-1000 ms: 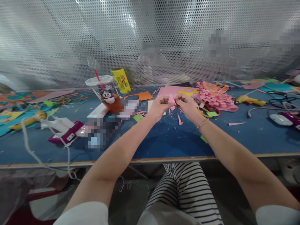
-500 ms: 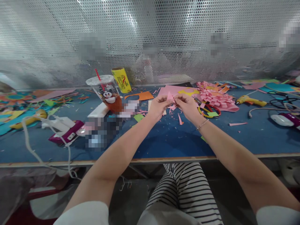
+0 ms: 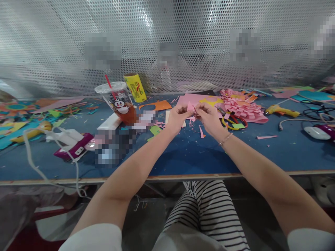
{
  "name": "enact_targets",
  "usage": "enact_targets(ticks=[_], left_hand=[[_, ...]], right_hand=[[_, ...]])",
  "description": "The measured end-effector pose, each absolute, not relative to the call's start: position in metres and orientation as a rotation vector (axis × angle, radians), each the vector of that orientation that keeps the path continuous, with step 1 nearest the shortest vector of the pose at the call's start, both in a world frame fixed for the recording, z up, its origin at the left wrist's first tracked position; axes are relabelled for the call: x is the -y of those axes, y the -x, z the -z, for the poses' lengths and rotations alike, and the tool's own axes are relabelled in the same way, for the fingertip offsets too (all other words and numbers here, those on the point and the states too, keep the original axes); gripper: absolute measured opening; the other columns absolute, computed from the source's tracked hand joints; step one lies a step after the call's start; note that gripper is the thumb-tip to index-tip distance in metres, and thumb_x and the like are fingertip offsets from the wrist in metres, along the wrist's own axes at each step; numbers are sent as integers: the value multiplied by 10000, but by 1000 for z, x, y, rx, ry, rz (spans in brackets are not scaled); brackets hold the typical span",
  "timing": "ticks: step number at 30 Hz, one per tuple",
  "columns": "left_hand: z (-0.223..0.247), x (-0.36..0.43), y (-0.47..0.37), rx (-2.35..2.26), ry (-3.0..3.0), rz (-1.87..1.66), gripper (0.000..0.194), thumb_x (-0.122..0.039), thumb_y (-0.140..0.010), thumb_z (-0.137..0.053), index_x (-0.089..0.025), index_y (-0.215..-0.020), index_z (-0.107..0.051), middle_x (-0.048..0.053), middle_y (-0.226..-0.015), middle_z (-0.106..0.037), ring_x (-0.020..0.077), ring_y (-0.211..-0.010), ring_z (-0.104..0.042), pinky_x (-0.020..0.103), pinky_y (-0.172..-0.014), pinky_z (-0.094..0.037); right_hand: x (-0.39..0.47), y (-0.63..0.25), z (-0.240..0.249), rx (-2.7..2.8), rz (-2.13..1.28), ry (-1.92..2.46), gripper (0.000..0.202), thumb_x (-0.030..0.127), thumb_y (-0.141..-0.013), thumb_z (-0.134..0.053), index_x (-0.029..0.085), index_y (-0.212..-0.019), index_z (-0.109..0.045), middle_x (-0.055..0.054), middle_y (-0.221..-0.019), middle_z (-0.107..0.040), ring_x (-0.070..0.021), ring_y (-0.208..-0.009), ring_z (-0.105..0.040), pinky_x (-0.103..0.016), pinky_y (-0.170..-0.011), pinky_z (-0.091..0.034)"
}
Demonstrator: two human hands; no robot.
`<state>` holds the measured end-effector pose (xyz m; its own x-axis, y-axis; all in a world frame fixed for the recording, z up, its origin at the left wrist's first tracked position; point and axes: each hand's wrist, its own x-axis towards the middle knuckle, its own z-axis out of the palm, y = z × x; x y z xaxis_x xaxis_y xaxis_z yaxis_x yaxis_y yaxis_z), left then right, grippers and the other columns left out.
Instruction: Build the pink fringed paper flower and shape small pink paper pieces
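A small pointed piece of pink paper (image 3: 190, 106) is pinched between my two hands above the blue table (image 3: 193, 158). My left hand (image 3: 178, 118) grips it from the left with thumb and fingers. From the right, my right hand (image 3: 208, 114) closes on its edge, fingertips almost touching those of the left. Thin pink scraps lie below the hands. Behind them is a pink sheet (image 3: 183, 99) with a yellow cut-out (image 3: 211, 101) on it. Scissors with red and yellow handles (image 3: 242, 120) rest right of my right hand, by a ruffled pink paper piece (image 3: 242, 106).
A lidded drink cup (image 3: 123, 108) with a red straw and a yellow roll (image 3: 136, 88) stand at the left. Yellow glue guns (image 3: 282, 111) lie on both sides. A purple power strip (image 3: 74, 148) trails white cords. A perforated metal panel (image 3: 193, 42) rises behind the table.
Both hands stay nearly in place, fingers shifting slightly on the pink paper. The view has tilted a little, so the table's contents sit slightly higher.
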<state>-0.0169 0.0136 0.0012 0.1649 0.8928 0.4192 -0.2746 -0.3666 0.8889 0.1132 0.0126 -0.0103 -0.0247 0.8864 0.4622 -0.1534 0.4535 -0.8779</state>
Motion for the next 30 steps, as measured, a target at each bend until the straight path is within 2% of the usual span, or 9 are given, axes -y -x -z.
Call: enact_targets(ticks=[8,18,30], left_hand=[[-2,-17,18,-606,-1290,-1439,204,-242,-606,-713,-143,-768,-638,9,-711,-641,95,-675,-591,260,-734,-470],[-2,-18,18,-545,-1195,-1435,151,-188,-605,-710,-152,-735,-642,7,-718,-641,78,-659,-586,255,-736,-467],[-2,-19,19,-574,-1176,-1422,138,-184,-599,-712,-147,-712,-642,6,-695,-645,87,-662,-593,260,-750,-475]], right_hand=[[-12,-116,7,1329,-1013,655,142,287,-712,-612,197,-820,-591,5,-766,-583,-94,-680,-578,-243,-622,-484],[-14,-117,7,1312,-1022,675,150,312,-702,-631,187,-781,-602,5,-706,-605,-92,-634,-585,-249,-630,-504],[-13,-118,7,1333,-1026,689,155,321,-706,-631,186,-775,-600,-5,-725,-623,-102,-669,-602,-247,-639,-507]])
